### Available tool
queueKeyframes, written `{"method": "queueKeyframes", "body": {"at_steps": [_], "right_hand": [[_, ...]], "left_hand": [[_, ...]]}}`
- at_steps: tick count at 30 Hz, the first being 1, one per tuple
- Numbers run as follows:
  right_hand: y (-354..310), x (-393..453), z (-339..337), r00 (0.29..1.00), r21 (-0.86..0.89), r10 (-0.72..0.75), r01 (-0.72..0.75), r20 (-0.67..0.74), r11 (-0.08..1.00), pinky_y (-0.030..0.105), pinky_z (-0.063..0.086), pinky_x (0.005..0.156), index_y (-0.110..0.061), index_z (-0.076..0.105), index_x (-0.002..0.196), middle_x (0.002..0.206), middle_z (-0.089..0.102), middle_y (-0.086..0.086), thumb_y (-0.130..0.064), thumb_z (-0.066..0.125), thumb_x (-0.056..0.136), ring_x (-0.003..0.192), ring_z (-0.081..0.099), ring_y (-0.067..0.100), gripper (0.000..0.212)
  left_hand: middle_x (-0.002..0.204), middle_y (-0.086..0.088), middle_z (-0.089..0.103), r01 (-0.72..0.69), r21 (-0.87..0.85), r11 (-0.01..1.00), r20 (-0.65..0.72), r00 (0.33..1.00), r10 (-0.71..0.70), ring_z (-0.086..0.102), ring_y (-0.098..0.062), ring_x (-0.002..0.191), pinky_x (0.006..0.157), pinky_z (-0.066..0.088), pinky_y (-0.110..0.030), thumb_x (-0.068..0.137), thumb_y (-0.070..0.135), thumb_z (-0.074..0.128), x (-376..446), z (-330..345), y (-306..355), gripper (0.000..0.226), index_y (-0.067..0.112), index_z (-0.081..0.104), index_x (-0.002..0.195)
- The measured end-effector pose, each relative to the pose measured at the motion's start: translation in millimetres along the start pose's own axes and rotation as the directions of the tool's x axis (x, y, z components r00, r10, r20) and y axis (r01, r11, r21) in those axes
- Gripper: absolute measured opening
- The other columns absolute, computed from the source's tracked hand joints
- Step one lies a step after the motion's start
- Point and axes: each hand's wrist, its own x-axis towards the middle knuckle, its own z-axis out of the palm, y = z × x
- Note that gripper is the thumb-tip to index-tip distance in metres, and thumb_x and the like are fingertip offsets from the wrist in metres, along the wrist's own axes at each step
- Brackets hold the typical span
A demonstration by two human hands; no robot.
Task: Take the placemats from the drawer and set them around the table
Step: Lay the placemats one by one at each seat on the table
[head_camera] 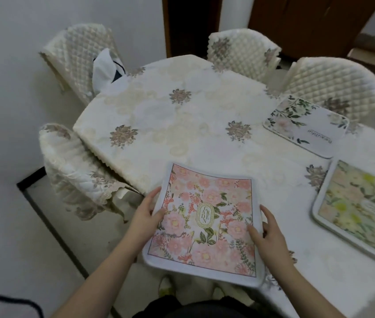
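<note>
Placemats first: the one being handled is a pink floral rectangular placemat (pixel 207 222) with a white border and a gold oval label in the middle, sitting at about 6 o'clock on the counter (pixel 182 125), half on and half hanging off the near edge. The person's left hand (pixel 146 215) grips its left edge, thumb on top of the print and the other fingers curled underneath. The right hand (pixel 267 237) does the same on the right edge, thumb pressing on the flowers, other fingers wrapped along the border. So both sets of fingers are pinching the mat, not spread.

Two more are already down. A yellow-green floral placemat with a pale rim (pixel 358 212) lies flat at around 3 o'clock, partly cut off by the edge of the view. A white placemat with green leaves and a line of dark script (pixel 306 126) lies at about 2 o'clock, right in front of a chair. All three mats are well apart from each other, no overlap.

The counter itself is covered with a cream embroidered tablecloth with brownish flower bunches. Around it are chairs in cream quilted covers: one at 9 o'clock (pixel 74 171), one at 11 o'clock (pixel 78 56) with a white bag-like thing with dark trim (pixel 107 65) resting against it, one at 12 o'clock (pixel 241 51), and one at 2 o'clock (pixel 333 81). Can't tell what that white thing actually is. Dark wooden door frames (pixel 172 24) stand behind the far chairs.
</note>
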Motion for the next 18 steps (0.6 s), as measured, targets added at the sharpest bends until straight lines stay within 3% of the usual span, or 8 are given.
{"method": "queueKeyframes", "body": {"at_steps": [2,5,7,10,12,14,16,18], "right_hand": [[4,-5,6,0.996,0.019,0.051,-0.050,-0.076,0.999,0.031,0.057,0.068,-0.047,0.026,0.144,0.114,0.068,-0.004,-0.038,0.060,0.094,0.084,0.071,0.007,0.061],[7,-14,15,0.979,0.033,0.110,-0.106,-0.172,0.994,0.025,0.053,0.060,-0.043,0.025,0.146,0.109,0.070,-0.006,-0.037,0.060,0.094,0.077,0.070,0.004,0.063],[10,-20,18,0.964,0.097,0.154,-0.136,-0.218,0.986,0.030,0.057,0.065,-0.039,0.027,0.147,0.108,0.070,-0.005,-0.034,0.061,0.094,0.080,0.071,0.007,0.063],[22,-28,16,0.925,0.166,0.221,-0.176,-0.308,0.970,0.036,0.059,0.072,-0.037,0.030,0.146,0.110,0.070,-0.004,-0.033,0.063,0.093,0.084,0.071,0.009,0.063],[29,-33,11,0.896,0.203,0.263,-0.200,-0.358,0.959,0.028,0.055,0.068,-0.034,0.033,0.144,0.111,0.069,-0.003,-0.030,0.063,0.093,0.085,0.070,0.008,0.059],[34,-34,8,0.879,0.219,0.283,-0.211,-0.383,0.953,0.029,0.056,0.072,-0.033,0.036,0.142,0.111,0.069,-0.001,-0.031,0.064,0.093,0.091,0.069,0.011,0.057],[42,-37,2,0.853,0.251,0.317,-0.228,-0.415,0.941,0.025,0.054,0.070,-0.033,0.035,0.143,0.114,0.069,0.000,-0.031,0.064,0.093,0.095,0.068,0.011,0.058],[48,-38,-4,0.837,0.256,0.333,-0.240,-0.434,0.937,0.017,0.050,0.062,-0.032,0.034,0.145,0.111,0.070,-0.002,-0.030,0.063,0.093,0.088,0.069,0.007,0.059]], "left_hand": [[0.109,0.006,0.074,-0.028,0.030,0.999,0.083,0.996,0.025,0.073,-0.008,0.089,0.066,0.058,-0.020,0.098,0.016,0.058,19,-3,5,0.055,0.039,0.038,0.143],[0.108,0.007,0.073,-0.063,0.079,0.995,0.187,0.981,0.047,0.073,-0.008,0.090,0.066,0.058,-0.021,0.098,0.018,0.058,46,-1,13,0.057,0.039,0.034,0.145],[0.115,0.009,0.071,-0.090,0.111,0.990,0.236,0.970,0.062,0.072,-0.009,0.094,0.069,0.057,-0.021,0.098,0.020,0.059,58,4,18,0.056,0.038,0.035,0.146],[0.122,0.028,0.057,-0.156,0.146,0.977,0.338,0.936,0.099,0.066,-0.003,0.096,0.073,0.056,-0.020,0.097,0.022,0.060,72,22,30,0.055,0.033,0.038,0.146],[0.126,0.019,0.059,-0.183,0.185,0.966,0.389,0.916,0.098,0.067,-0.007,0.098,0.075,0.057,-0.025,0.096,0.025,0.062,84,38,33,0.053,0.033,0.039,0.144],[0.129,0.007,0.062,-0.184,0.213,0.960,0.410,0.908,0.084,0.068,-0.014,0.102,0.079,0.060,-0.035,0.093,0.032,0.064,94,48,33,0.051,0.039,0.043,0.139],[0.113,0.013,0.068,-0.202,0.252,0.947,0.435,0.897,0.076,0.071,-0.008,0.092,0.076,0.061,-0.037,0.091,0.038,0.066,103,67,36,0.047,0.045,0.045,0.132],[0.095,0.017,0.069,-0.211,0.262,0.942,0.455,0.888,0.072,0.071,-0.001,0.075,0.064,0.059,-0.026,0.094,0.030,0.064,105,83,41,0.042,0.036,0.046,0.131]]}}
